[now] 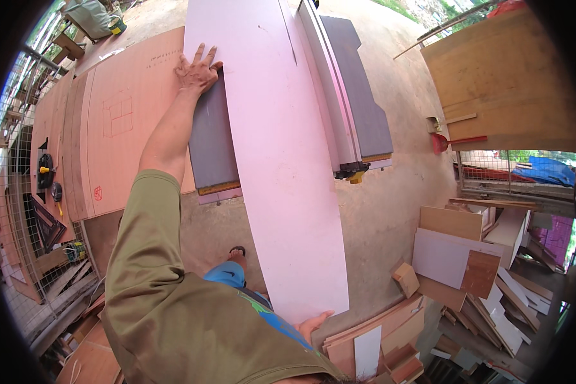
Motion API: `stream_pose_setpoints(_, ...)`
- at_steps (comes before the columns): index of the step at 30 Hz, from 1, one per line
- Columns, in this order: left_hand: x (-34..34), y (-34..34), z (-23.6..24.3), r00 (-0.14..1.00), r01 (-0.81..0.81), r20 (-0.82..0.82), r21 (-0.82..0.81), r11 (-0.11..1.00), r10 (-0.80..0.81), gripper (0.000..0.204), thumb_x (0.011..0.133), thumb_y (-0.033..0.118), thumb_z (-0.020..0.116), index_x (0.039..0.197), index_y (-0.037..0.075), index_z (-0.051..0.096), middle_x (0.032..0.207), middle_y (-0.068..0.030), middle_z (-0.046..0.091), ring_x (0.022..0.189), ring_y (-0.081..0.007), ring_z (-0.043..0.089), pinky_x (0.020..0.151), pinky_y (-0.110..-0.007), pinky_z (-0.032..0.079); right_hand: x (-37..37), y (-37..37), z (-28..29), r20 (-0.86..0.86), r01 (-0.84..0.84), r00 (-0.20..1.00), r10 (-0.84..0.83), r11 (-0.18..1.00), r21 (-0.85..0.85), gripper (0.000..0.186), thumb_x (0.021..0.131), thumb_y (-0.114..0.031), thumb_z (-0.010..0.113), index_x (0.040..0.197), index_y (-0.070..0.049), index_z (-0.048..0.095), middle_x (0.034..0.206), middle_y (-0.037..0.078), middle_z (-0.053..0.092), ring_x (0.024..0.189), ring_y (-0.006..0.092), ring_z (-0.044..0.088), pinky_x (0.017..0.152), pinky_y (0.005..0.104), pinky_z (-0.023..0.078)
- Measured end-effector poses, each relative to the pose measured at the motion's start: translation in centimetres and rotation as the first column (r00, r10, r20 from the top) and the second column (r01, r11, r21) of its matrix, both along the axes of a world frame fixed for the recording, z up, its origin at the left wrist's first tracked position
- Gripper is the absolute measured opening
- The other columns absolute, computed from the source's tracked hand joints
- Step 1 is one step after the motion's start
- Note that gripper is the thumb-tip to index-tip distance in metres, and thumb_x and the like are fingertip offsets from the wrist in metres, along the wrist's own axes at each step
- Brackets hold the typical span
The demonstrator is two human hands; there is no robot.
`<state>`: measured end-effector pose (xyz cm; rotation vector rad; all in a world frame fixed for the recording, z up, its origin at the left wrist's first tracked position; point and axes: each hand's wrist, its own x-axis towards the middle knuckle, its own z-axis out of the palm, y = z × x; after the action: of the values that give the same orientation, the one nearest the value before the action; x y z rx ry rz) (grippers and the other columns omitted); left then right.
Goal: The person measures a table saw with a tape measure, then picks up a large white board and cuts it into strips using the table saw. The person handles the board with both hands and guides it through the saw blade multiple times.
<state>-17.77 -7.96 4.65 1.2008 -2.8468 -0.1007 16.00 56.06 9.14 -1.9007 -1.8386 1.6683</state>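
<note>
A long pale pink board runs from the far edge toward me, lying across a dark grey machine table with a silver fence to its right. My left hand rests with spread fingers on the board's left edge near the far part, its arm in an olive sleeve. My right hand holds the near end of the board from its edge, mostly hidden below it and by my shirt.
Left are a plywood panel with pencil lines, a tape measure and a wire mesh fence. Right are a large sheet, a red dustpan and piled offcuts. My sandalled foot stands on the concrete floor.
</note>
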Motion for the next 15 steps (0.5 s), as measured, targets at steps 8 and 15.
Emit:
stream_pose_setpoints(8,-0.6,-0.8,-0.6,0.999,0.002,-0.035,-0.016,1.0,-0.003,0.062,0.103,0.065,0.043,0.161,0.045,0.037,0.175,0.0064,0.02,0.156,-0.0543,0.012,0.12,-0.076,0.014,0.6,0.8,-1.1,-0.079,-0.057,0.995,0.054,0.998,-0.033,0.091,0.1,-0.074,0.043,0.161,-0.008,0.034,0.161,0.016,0.041,0.135,0.0353,0.05,0.11,0.0504,0.045)
stream_pose_setpoints(15,-1.0,-1.5,-1.0,0.999,0.004,-0.037,-0.05,0.999,-0.006,0.06,0.103,0.063,0.043,0.161,0.046,0.038,0.175,0.0065,0.022,0.156,-0.0545,0.014,0.119,-0.075,0.015,-1.1,-1.8,0.7,-0.043,-0.048,0.998,0.051,0.997,0.062,0.095,0.099,-0.076,0.043,0.16,-0.004,0.035,0.161,0.019,0.041,0.135,0.0369,0.049,0.112,0.0513,0.044)
